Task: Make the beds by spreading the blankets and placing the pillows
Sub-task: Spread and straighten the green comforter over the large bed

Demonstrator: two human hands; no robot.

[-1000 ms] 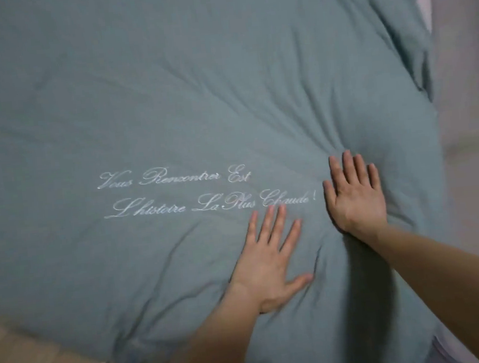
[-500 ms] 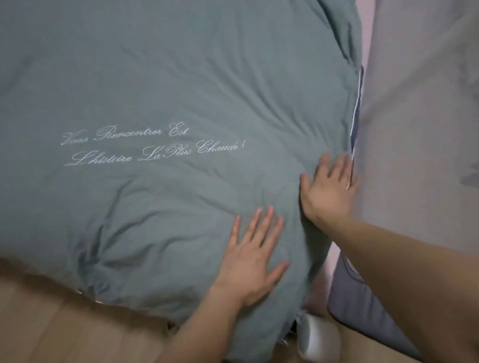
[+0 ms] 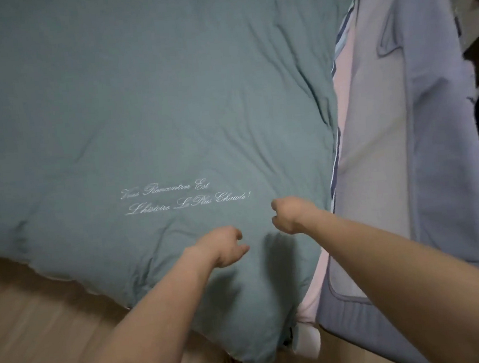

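A teal blanket (image 3: 150, 108) with white embroidered script lies spread over the bed and fills most of the view. Its near corner hangs down toward the floor. My left hand (image 3: 224, 247) hovers just above the blanket near that corner, wrist bent, fingers loosely curled downward and holding nothing. My right hand (image 3: 289, 214) hangs beside it to the right, also above the fabric, its fingers curled under and mostly hidden behind the back of the hand. A shadow falls on the blanket under both hands. No pillow is in view.
A lavender-blue blanket (image 3: 431, 141) covers a second bed at the right, with a pink sheet (image 3: 346, 120) showing in the gap between them. Wooden floor (image 3: 42, 328) runs along the bottom left. A small white object (image 3: 309, 344) sits on the floor below the blanket's corner.
Both hands lay flat with spread fingers pressing the teal blanket; now they have lifted off it with fingers curled down. The view has swung left and up.
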